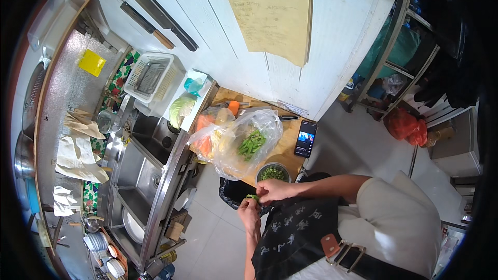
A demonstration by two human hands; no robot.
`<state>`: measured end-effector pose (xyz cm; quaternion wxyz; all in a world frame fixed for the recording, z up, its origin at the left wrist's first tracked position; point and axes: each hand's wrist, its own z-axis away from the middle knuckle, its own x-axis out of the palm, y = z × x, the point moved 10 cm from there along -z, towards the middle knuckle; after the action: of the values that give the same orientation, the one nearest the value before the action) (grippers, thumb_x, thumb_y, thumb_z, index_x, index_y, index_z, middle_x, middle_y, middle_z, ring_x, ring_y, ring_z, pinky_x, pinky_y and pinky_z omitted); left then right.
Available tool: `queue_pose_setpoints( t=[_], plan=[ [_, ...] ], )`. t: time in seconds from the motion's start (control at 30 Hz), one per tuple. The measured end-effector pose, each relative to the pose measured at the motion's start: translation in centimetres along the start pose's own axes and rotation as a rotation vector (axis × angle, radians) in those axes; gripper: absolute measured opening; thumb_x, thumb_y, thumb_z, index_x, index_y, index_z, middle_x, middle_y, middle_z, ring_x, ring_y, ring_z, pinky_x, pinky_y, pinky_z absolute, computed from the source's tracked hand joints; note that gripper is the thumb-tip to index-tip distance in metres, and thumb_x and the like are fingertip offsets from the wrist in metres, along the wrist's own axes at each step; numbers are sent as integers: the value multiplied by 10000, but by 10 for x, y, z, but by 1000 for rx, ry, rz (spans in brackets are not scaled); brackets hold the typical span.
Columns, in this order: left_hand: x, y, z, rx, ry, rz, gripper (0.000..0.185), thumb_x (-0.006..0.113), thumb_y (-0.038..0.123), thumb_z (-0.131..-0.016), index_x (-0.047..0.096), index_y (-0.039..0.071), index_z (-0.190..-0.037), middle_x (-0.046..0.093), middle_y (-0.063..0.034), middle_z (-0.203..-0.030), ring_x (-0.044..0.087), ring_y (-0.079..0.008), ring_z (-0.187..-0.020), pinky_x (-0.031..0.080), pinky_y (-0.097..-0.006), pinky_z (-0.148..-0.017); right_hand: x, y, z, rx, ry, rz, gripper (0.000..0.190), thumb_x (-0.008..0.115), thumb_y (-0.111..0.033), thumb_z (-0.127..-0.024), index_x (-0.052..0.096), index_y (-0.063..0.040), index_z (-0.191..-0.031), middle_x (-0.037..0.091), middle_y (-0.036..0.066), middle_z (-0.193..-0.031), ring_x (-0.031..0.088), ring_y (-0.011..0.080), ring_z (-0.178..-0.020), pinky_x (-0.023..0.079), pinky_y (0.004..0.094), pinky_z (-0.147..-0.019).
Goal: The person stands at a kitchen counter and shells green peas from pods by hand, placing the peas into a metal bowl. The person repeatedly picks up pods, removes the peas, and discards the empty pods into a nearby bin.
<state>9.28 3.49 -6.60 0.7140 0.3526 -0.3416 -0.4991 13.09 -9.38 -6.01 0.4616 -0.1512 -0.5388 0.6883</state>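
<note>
Both hands meet over a black-lined bin (232, 192), with a green pod (253, 196) between their fingers. My left hand (249, 212) holds the pod from below, and my right hand (272, 191) pinches it from the other side. Just beyond the right hand, a metal bowl (288, 171) of shelled green peas (273, 173) sits on the wooden worktop's near edge. Farther back, a clear plastic bag (270, 124) lies open around green pods (251, 144). Beside it rests another plastic bag with orange vegetables (204, 122), probably carrots.
A lit phone (305, 139) lies at the worktop's right edge, near a dark-handled knife (288, 118). To the left are a half cabbage (182, 110) and a steel sink (136, 169). Two cleavers (157, 11) hang on the wall. A red bag (406, 128) sits at the right.
</note>
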Motion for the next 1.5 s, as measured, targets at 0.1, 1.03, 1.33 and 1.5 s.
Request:
queue_pose_setpoints(
  t=[0.1, 1.03, 1.33, 1.5],
  plan=[
    [5, -3, 6, -55, -49, -83, 120, 561, -20, -896, 587, 37, -793, 566, -8, -710, 456, -82, -575, 361, -228, -538, 6, -20, 8, 4, -53, 302, 226, 766, -24, -854, 555, 20, -921, 667, 96, -826, 724, 199, -765, 583, 310, -627],
    [-6, -21, -32, -85, 165, -460, 229, 673, 122, -828, 637, -70, -707, 610, -55, -633, 526, -115, -576, 421, -327, -513, 0, 7, -26, -308, 123, 930, 253, 592, -22, -805, 593, 148, -991, 670, 318, -920, 683, 461, -866, 556, 495, -761],
    [-49, -15, -35, -24, 390, -491, 210, 620, 111, -792, 635, -85, -719, 603, -103, -583, 541, -152, -515, 431, -336, -477, -41, 3, -21, -78, 117, 1107, 326, 620, -52, -794, 605, 91, -1086, 662, 276, -957, 699, 422, -862, 571, 483, -703],
    [-101, -34, -51, -61, 409, -556, 190, 629, 113, -863, 657, -72, -829, 632, -101, -639, 603, -163, -521, 472, -314, -475, -62, -44, -37, -181, 315, 1134, 219, 630, -54, -788, 631, 50, -981, 655, 243, -927, 692, 404, -822, 571, 475, -686]
  ],
)
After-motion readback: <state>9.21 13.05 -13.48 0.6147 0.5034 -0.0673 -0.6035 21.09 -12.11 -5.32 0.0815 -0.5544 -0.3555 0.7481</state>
